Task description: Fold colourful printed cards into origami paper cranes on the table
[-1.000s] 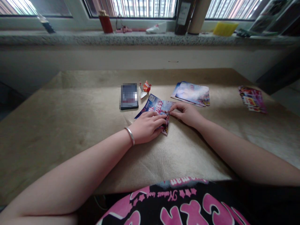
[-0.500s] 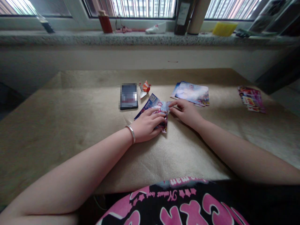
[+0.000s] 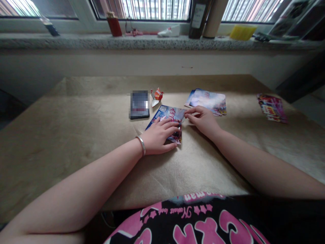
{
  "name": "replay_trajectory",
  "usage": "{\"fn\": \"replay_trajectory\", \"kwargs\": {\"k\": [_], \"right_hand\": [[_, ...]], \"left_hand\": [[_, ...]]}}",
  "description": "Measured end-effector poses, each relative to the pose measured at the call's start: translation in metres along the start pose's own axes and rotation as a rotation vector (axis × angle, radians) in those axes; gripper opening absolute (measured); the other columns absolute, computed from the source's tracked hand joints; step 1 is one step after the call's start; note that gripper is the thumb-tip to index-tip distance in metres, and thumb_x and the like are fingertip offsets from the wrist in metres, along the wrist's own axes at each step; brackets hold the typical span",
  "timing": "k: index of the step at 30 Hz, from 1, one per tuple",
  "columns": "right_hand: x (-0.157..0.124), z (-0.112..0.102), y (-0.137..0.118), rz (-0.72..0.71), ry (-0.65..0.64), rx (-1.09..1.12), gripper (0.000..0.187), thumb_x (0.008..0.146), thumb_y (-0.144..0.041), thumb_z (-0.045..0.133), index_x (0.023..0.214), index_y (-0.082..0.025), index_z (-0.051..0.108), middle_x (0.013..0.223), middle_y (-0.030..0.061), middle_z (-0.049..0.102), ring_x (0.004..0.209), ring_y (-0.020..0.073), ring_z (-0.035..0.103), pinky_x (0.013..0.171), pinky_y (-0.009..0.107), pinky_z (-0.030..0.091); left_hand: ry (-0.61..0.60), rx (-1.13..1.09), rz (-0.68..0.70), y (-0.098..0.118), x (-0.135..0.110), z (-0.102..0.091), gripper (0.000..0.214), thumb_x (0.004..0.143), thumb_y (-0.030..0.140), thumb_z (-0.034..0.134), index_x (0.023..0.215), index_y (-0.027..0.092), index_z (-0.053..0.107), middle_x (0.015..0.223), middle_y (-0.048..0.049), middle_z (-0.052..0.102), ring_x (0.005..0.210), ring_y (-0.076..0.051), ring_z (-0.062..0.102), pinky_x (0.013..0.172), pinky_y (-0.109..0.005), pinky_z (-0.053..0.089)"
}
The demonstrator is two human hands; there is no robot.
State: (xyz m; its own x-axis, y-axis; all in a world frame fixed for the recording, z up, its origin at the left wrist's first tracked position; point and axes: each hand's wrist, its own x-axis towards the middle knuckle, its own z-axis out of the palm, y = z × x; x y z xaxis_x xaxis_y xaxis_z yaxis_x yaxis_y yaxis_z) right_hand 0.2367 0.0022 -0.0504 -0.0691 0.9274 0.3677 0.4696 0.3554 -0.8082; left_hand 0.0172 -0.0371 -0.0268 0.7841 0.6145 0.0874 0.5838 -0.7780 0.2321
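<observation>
A printed blue and pink paper sheet [image 3: 162, 109], with a QR code at its upper left corner, lies on the table in front of me. My left hand [image 3: 159, 135] rests flat across it, fingers spread, hiding its lower left part. At the sheet's upper right corner, my right hand [image 3: 203, 120] pinches the paper between thumb and forefinger. Just beyond the sheet sits a folded paper crane [image 3: 157, 96], orange-red and white. To the crane's left lies a dark phone-like rectangle [image 3: 139, 105], its face pixelated.
A stack of printed sheets [image 3: 208, 100] lies behind my right hand. Farther right are several red and pink printed papers [image 3: 272, 107]. The tan table [image 3: 76, 142] meets a wall under a stone windowsill [image 3: 88, 41], which carries a red bottle [image 3: 114, 24] and a yellow block [image 3: 242, 32].
The sheet's top right corner, folded or bent before, now lies more spread out toward the right. My right fingers have closed on that corner; my left hand stays nearly in place.
</observation>
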Motion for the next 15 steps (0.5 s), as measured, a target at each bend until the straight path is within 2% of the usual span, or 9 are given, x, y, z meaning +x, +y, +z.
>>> {"fn": "replay_trajectory", "kwargs": {"k": [4,8,11,15], "right_hand": [[0.0001,0.0009,0.0001,0.074,-0.006,0.066,0.02,0.073,-0.032,0.067,0.089,-0.018,0.066,0.076,0.001,0.064,0.061,0.0119,0.059,0.059,0.029,0.052],[-0.0002,0.0016,0.0024,0.124,-0.034,0.173,0.032,0.072,-0.038,0.069,0.098,-0.02,0.061,0.067,-0.0041,0.054,0.054,0.0103,0.055,0.052,0.028,0.053],[-0.0009,0.0017,0.0022,0.099,-0.03,0.198,0.03,0.072,-0.038,0.069,0.094,-0.021,0.059,0.063,-0.0058,0.049,0.053,0.0095,0.051,0.052,0.027,0.052],[-0.0034,0.0017,-0.0038,0.048,-0.018,0.158,0.025,0.072,-0.033,0.067,0.091,-0.021,0.056,0.063,-0.0059,0.05,0.053,0.0091,0.048,0.052,0.025,0.045]], "left_hand": [[0.008,0.002,-0.026,-0.0006,-0.0003,0.0008,0.051,0.082,0.046,0.053,0.127,0.021,0.049,0.147,-0.0102,0.034,0.136,-0.031,0.029,0.11,-0.057,0.021],[0.051,-0.019,-0.024,-0.0025,-0.0004,0.003,0.047,0.083,0.039,0.052,0.124,0.018,0.05,0.144,-0.012,0.038,0.134,-0.029,0.034,0.111,-0.053,0.024],[0.092,-0.028,-0.021,-0.0032,-0.0005,0.0037,0.044,0.082,0.032,0.052,0.122,0.016,0.051,0.142,-0.0127,0.04,0.132,-0.028,0.036,0.112,-0.049,0.026],[0.125,-0.048,-0.035,-0.0028,-0.0007,0.0032,0.048,0.079,0.031,0.055,0.124,0.013,0.049,0.142,-0.0154,0.039,0.133,-0.028,0.035,0.111,-0.047,0.029]]}}
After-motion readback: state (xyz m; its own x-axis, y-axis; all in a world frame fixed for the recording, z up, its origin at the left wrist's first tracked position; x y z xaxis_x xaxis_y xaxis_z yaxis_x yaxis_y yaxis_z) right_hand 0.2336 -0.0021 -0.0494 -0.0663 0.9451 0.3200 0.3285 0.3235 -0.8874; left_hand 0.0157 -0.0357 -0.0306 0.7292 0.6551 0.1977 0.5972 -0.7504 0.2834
